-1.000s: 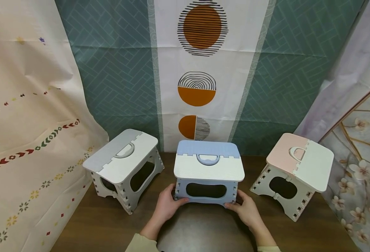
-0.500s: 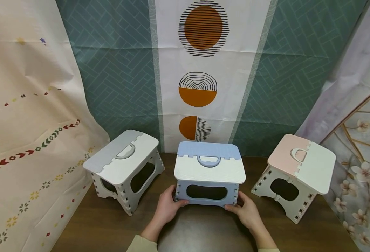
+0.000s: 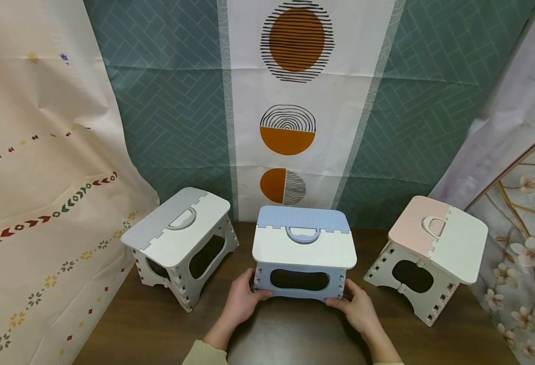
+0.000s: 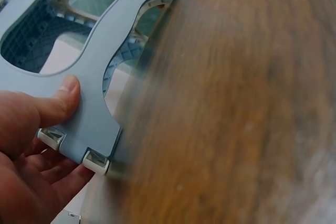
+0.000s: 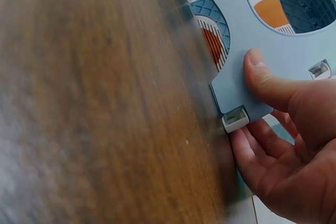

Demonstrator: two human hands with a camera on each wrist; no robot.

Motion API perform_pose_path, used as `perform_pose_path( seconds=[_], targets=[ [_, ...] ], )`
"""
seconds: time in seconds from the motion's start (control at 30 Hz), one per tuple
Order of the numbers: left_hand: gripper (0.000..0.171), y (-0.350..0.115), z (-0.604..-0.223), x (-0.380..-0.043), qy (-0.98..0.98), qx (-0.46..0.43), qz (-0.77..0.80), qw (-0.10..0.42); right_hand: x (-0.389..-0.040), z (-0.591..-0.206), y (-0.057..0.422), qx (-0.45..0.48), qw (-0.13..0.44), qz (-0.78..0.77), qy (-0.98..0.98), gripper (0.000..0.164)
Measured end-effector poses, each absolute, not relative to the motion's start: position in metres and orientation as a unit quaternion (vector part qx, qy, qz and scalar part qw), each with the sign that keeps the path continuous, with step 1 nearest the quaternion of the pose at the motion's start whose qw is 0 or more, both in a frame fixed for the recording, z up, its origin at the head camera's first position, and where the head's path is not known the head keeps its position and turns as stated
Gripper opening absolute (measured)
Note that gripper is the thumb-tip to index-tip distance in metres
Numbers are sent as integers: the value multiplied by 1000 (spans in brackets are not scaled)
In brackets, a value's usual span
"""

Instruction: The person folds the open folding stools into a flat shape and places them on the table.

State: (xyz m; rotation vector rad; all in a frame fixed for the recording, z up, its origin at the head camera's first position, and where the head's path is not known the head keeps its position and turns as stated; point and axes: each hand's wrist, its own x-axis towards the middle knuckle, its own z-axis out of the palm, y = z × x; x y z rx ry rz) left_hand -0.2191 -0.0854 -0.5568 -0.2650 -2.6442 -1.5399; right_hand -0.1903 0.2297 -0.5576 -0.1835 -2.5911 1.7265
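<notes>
A blue and white folding step stool [image 3: 301, 251] stands unfolded in the middle of the wooden table. My left hand [image 3: 242, 296] grips its lower left corner; in the left wrist view the thumb [image 4: 60, 100] lies on the blue front panel and the fingers curl behind the leg. At the lower right corner my right hand [image 3: 358, 306] holds on the same way, its thumb [image 5: 265, 80] on the panel and its fingers round the side. The stool's rear legs are mostly hidden in the head view.
A grey and white folding stool [image 3: 181, 238] stands unfolded on the left, turned at an angle. On the right is a pink and white one [image 3: 431, 253]. Patterned cloths [image 3: 185, 111] hang behind and at both sides of the wooden table [image 3: 285, 334].
The view has shifted slightly. Both hands keep their hold on the blue and white stool, with no clear movement of the stool on the table.
</notes>
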Motion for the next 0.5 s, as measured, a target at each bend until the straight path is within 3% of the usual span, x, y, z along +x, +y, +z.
perform_pose_path(
  seconds=[0.5],
  targets=[
    [50,-86,-557,-219,-854,-92,-512,22,-191,-559,230,-59,7,554,-830,58]
  ],
)
